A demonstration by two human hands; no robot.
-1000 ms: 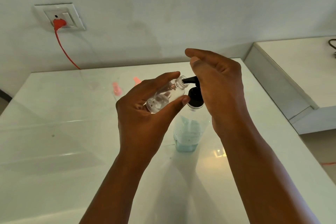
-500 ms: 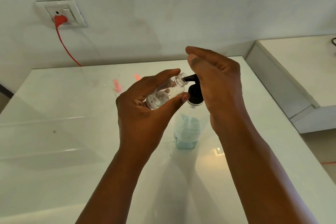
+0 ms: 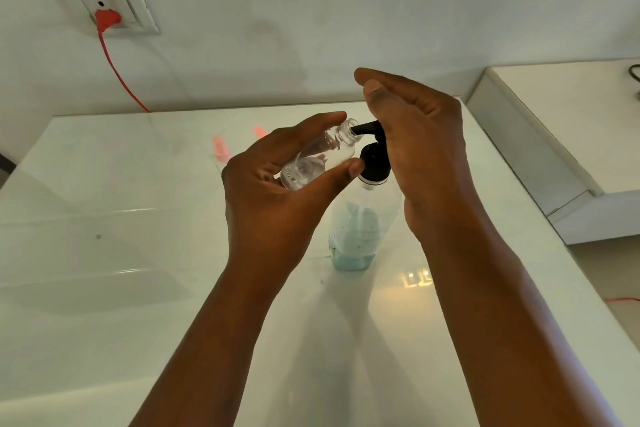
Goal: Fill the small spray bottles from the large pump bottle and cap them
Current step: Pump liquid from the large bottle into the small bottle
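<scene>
Left hand [image 3: 273, 198] pinches small clear plastic spray bottle [image 3: 320, 156] between thumb and fingers, tilted, open threaded neck meeting black pump spout [image 3: 363, 127]. Right hand [image 3: 426, 149], fingers straight together, rests over pump head. Large transparent pump bottle [image 3: 356, 232], bluish liquid low inside, stands on glossy white table [image 3: 104, 253].

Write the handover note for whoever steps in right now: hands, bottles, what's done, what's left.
Left hand: grips the small spray bottle, tilted, uncapped, its mouth at the pump nozzle.
Right hand: fingers straight, palm on the pump head of the large pump bottle, which stands on the white table.
Done: a little clear liquid sits in the small bottle; the large one holds only a low layer of blue liquid.
Left: pump until full, then cap. Two pink objects lie farther back; whether they are caps is unclear.
</scene>
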